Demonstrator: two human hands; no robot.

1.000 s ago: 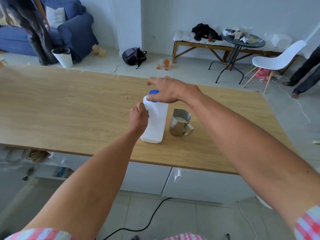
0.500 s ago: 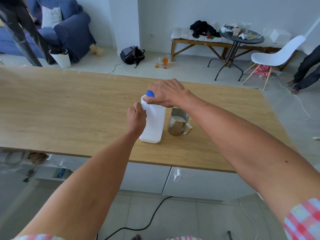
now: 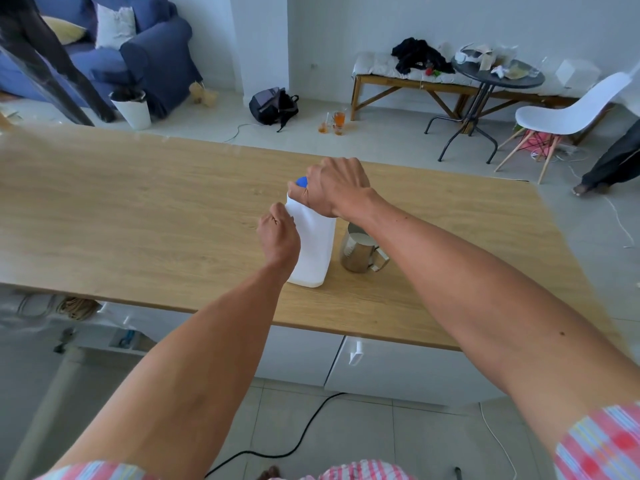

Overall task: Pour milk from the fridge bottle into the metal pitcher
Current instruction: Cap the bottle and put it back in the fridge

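A white plastic milk bottle [image 3: 313, 247] stands upright on the wooden table [image 3: 138, 209]. Its blue cap [image 3: 301, 182] is mostly covered by my right hand [image 3: 334, 187], whose fingers are closed around it from above. My left hand [image 3: 277, 233] grips the bottle's left side near the shoulder. A metal pitcher [image 3: 358, 252] with a handle stands just right of the bottle, partly hidden behind my right forearm, and something white shows inside it.
White cabinets [image 3: 381, 368] sit under the table's near edge, with cables on the floor. Beyond the table are a backpack [image 3: 273, 105], glasses [image 3: 334, 123] on the floor, a bench [image 3: 398, 77], a round table [image 3: 495, 74], a white chair [image 3: 568, 116] and a person's leg [image 3: 609, 164] at the right.
My right hand has come down from hovering flat over the cap and closed around it. My left hand has stayed on the bottle's side.
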